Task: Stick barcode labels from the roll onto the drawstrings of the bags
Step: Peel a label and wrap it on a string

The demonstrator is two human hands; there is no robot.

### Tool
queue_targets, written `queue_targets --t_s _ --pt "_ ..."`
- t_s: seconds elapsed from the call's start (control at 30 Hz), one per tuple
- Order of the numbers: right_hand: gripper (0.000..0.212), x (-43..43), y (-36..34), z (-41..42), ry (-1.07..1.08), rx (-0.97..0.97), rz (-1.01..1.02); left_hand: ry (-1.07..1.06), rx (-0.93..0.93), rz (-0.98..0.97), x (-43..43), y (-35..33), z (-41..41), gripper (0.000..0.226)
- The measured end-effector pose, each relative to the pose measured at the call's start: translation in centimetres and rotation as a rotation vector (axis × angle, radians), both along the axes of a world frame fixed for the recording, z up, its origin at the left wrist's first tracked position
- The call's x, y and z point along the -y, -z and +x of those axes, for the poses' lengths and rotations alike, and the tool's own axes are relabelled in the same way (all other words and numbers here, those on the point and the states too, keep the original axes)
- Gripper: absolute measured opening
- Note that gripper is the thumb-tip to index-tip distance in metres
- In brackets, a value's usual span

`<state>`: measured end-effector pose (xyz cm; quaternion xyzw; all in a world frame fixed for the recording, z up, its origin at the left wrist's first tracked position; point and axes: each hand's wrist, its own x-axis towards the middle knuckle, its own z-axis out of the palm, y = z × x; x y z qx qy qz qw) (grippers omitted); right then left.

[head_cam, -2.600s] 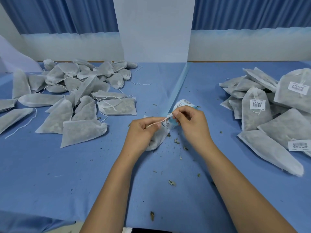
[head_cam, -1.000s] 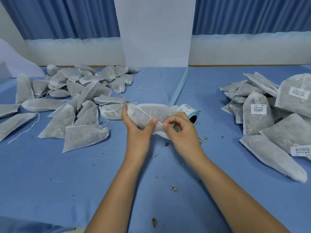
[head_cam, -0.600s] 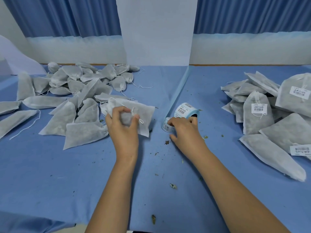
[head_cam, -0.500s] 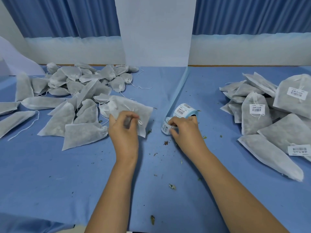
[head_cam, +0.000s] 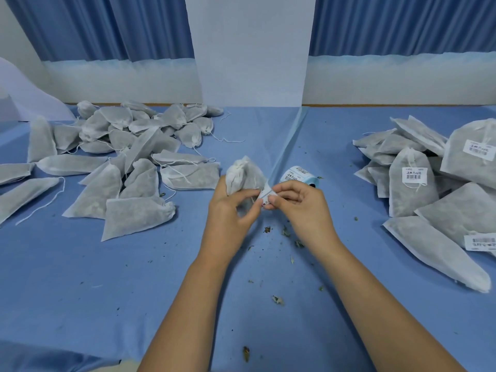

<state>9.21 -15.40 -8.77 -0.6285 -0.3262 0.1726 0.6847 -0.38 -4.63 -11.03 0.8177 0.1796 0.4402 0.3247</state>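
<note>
Your left hand [head_cam: 228,210] is curled round the lower part of one filled white bag [head_cam: 243,174], holding it upright above the tabletop [head_cam: 107,291] with its gathered neck pointing up. Your right hand [head_cam: 298,202] is just beside it, thumb and forefinger pinching a small white barcode label [head_cam: 265,196]. The label sits between the two hands, against the bag's right edge, and your left thumb reaches toward it. I cannot tell whether the label is touching the drawstring, as the string of this bag is too thin to make out behind your fingers. The label roll [head_cam: 300,177] lies on its side on the tabletop just behind your right hand, with its pale blue core facing you and printed labels showing on its outer wrap. To your left, a loose pile of plain bags [head_cam: 120,162] is spread over the blue cloth, several with their white strings trailing out. To your right, well apart from the hands, a second pile of labelled bags [head_cam: 434,178] is stacked, with barcode stickers showing on at least three of them. Small dried herb crumbs [head_cam: 277,300] are scattered on the cloth below and between your forearms. A white panel [head_cam: 252,49] stands at the far edge of the tabletop, with blue curtains [head_cam: 107,25] on both sides of it.
</note>
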Motion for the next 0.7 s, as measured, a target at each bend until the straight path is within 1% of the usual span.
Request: queue_targets --t_s 0.1,0.23,0.33,0.43,0.5,0.53,0.6,0.67,0.7 --pt "0.015 0.0 0.2 0.2 -0.015 -0.002 -0.018 -0.002 0.012 0.052 -0.1 0.2 0.0 0.017" --pt "0.020 -0.1 0.3 0.3 -0.015 0.074 -0.067 0.007 0.030 0.049 -0.3 0.2 -0.1 0.010" --pt "0.023 -0.1 0.4 0.4 0.015 0.130 -0.098 0.025 -0.021 0.076 0.0 0.1 -0.1 0.009" --pt "0.022 -0.1 0.5 0.5 0.022 0.125 -0.124 0.034 -0.076 0.123 0.0 0.1 -0.1 0.010" --pt "0.019 -0.2 0.5 0.5 0.019 0.125 -0.147 0.007 -0.112 0.115 0.2 0.0 -0.1 0.013" --pt "0.018 -0.2 0.5 0.6 0.015 0.121 -0.155 -0.026 -0.103 0.091 0.3 -0.1 -0.1 0.014" --pt "0.018 -0.1 0.6 0.7 0.025 0.104 -0.171 -0.156 -0.015 -0.009 0.1 -0.4 -0.3 0.015" --pt "0.019 0.1 0.8 1.0 0.092 0.127 -0.203 -0.313 0.132 -0.208 -0.7 -0.7 -0.8 0.019" --pt "0.020 0.2 0.9 1.1 0.143 0.168 -0.230 -0.342 0.212 -0.346 -1.2 -0.8 -1.0 0.026"
